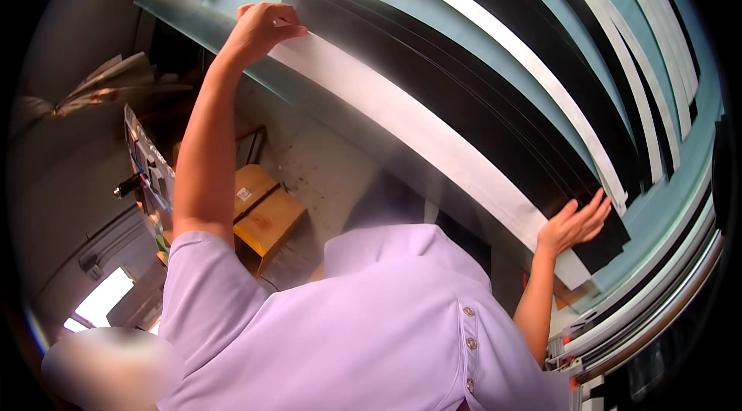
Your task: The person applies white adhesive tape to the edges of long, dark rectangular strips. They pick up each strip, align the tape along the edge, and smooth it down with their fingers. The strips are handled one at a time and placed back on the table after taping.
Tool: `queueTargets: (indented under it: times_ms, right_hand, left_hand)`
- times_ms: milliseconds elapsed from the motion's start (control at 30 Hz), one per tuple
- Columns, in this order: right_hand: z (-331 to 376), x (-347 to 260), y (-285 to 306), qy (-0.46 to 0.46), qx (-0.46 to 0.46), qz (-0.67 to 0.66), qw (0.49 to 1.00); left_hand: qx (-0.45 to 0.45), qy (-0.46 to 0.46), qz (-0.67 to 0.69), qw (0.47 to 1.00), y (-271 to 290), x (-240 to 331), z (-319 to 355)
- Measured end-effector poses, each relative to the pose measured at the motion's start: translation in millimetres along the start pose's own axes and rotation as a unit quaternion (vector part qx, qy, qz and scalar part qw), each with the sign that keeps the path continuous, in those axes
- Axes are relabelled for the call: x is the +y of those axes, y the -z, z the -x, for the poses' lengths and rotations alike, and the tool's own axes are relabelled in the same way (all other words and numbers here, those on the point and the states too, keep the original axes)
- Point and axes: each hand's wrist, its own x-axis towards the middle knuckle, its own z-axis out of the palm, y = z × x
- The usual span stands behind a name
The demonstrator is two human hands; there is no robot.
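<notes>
A long white strip [433, 144] runs along the near edge of the pale blue-green table [495, 83]. At its far-left end my left hand [267, 31] is closed, thumb and fingers pinched at the strip's end. My right hand [573, 224] is open near the other end, its fingers stretched over a stack of black strips [440, 75] and its wrist crossing the white strip. The black strips lie beside the white one, overlapping with slightly staggered ends. Whether the right palm presses down, I cannot tell.
Beyond the stack, more white strips [495, 28] and black strips [556, 40] lie in rows. Metal rails [657, 318] line the table's right end. Below the near edge, a yellow-brown box [267, 214] stands on the floor. Blurred patches hide parts of the left side.
</notes>
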Motion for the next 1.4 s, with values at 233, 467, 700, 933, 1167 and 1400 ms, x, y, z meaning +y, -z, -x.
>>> queueTargets:
  times_ms: [233, 467, 700, 933, 1167, 1400]
  right_hand:
    - [3, 13, -7, 0.024, -0.006, 0.037, 0.999]
    - [2, 10, -4, 0.018, -0.021, 0.028, 0.999]
    - [0, 5, -1, 0.016, -0.016, 0.026, 0.999]
    - [-1, 1, 2, 0.019, -0.003, 0.02, 1.0]
    - [1, 3, 2, 0.021, 0.047, -0.02, 0.998]
    - [-14, -81, 19, 0.078, 0.086, -0.148, 0.982]
  left_hand:
    - [0.03, -0.042, 0.043, 0.998, -28, -27, -16]
    - [-0.005, 0.016, 0.009, 1.0, -19, -12, -18]
    - [-0.025, 0.019, -0.003, 1.0, -14, -8, -19]
    - [0.025, 0.008, -0.147, 0.989, -14, -2, -17]
    - [0.104, 0.048, -0.15, 0.982, -20, -19, -5]
    - [0.427, -0.171, 0.112, 0.881, -132, 207, 33]
